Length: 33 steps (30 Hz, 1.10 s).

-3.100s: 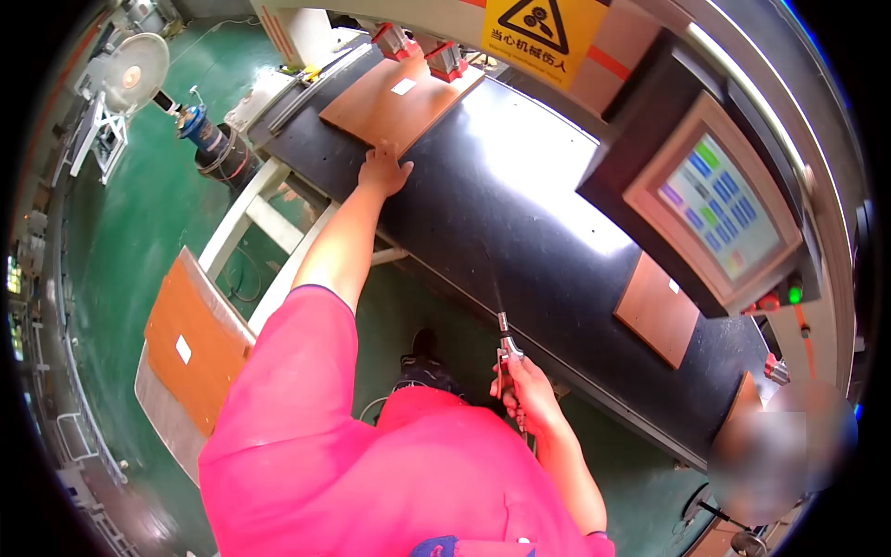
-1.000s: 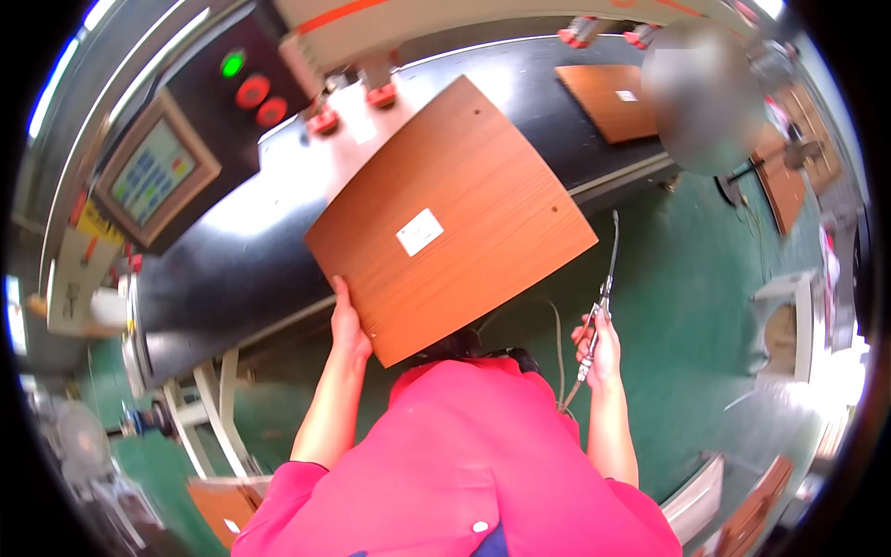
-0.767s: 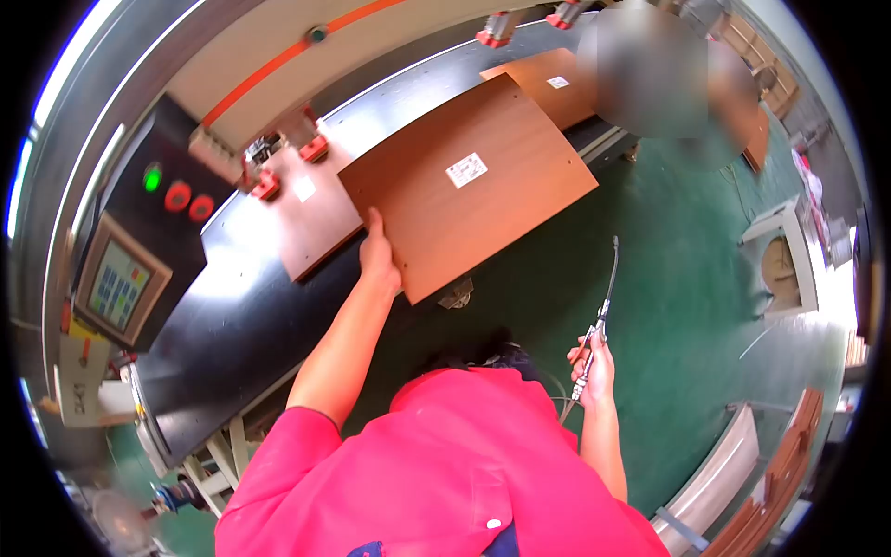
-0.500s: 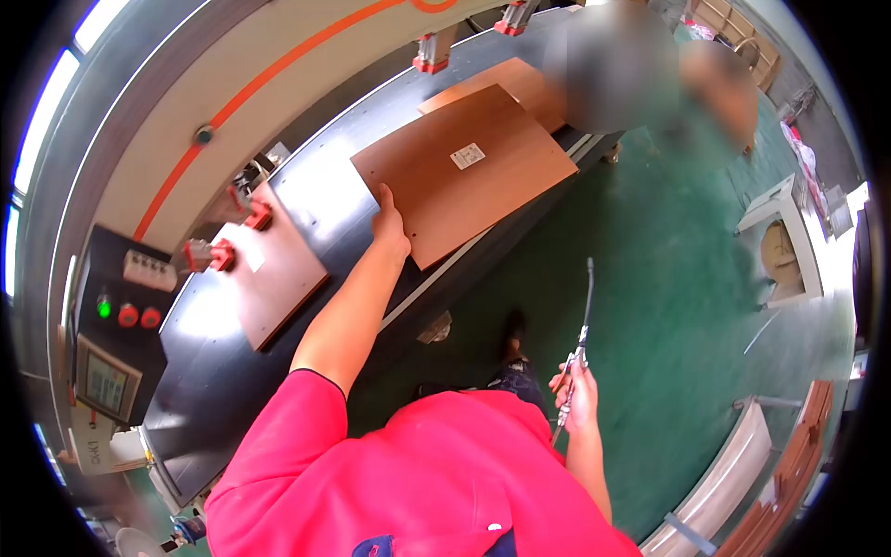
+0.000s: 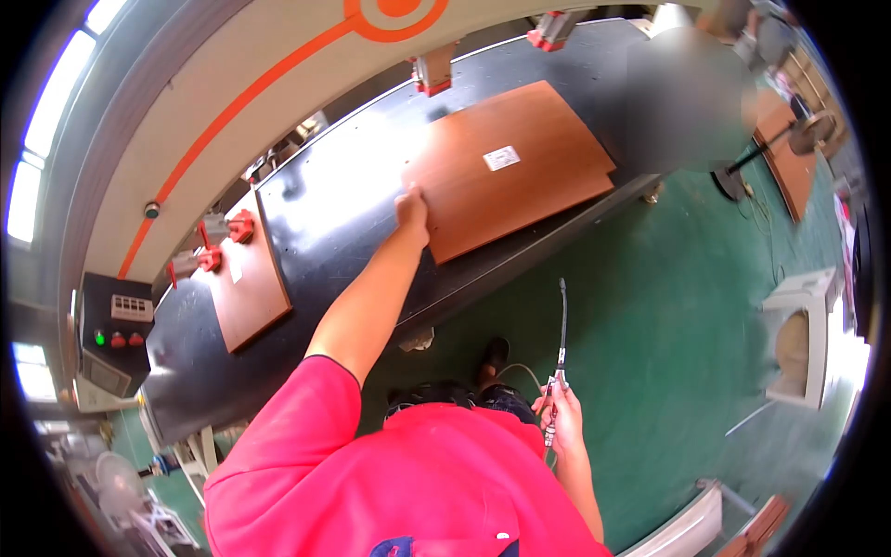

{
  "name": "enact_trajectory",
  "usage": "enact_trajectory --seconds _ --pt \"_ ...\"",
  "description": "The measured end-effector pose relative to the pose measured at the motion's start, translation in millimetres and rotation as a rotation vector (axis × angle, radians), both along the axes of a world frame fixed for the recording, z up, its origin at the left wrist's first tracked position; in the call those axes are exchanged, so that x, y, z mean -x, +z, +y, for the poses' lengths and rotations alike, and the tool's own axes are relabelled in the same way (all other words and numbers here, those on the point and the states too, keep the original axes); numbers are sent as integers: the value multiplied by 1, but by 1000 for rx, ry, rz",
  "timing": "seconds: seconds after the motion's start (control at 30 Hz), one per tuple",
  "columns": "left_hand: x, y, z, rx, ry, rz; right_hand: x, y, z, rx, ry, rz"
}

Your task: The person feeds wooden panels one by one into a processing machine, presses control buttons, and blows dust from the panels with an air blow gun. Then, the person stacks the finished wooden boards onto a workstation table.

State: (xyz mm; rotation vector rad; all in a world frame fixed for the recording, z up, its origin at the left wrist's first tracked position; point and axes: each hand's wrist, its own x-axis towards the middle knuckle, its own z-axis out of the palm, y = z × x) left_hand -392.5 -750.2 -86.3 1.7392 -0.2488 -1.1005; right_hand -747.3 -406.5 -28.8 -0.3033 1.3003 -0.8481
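Observation:
A brown wood-grain panel (image 5: 520, 195) with a white label lies over the black table (image 5: 343, 251), low on its surface, and seems to cover another panel, whose corner shows at the right. My left hand (image 5: 414, 218) grips the panel's left edge, thumb on top. My right hand (image 5: 562, 413) is wrapped round an air gun (image 5: 561, 362) with a long thin nozzle pointing up, held over the green floor. Farther left on the table, a second labelled panel (image 5: 246, 278) rests under red-tipped clamps (image 5: 225, 239).
A control box (image 5: 116, 325) with a green light stands at the left. More red-tipped clamps (image 5: 433, 76) hang above the table's back. A blurred person (image 5: 682, 102) is at the upper right. A white stand (image 5: 806, 343) and stacked panels (image 5: 761, 529) are at the right.
The panel in my left hand has gone from raised before me to down over the table. The view has turned, and my right hand still holds the air gun.

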Motion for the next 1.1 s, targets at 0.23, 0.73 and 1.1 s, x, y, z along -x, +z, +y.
enact_trajectory --seconds 0.23,0.73,1.1 --pt "58 26 -29 -186 63 -441 1 -5 -45 -25 137 -25" --pt "-66 74 262 366 -50 39 -109 18 -55 -46 732 1" --pt "-216 9 913 -56 1557 5 -385 50 36 87 1187 11"
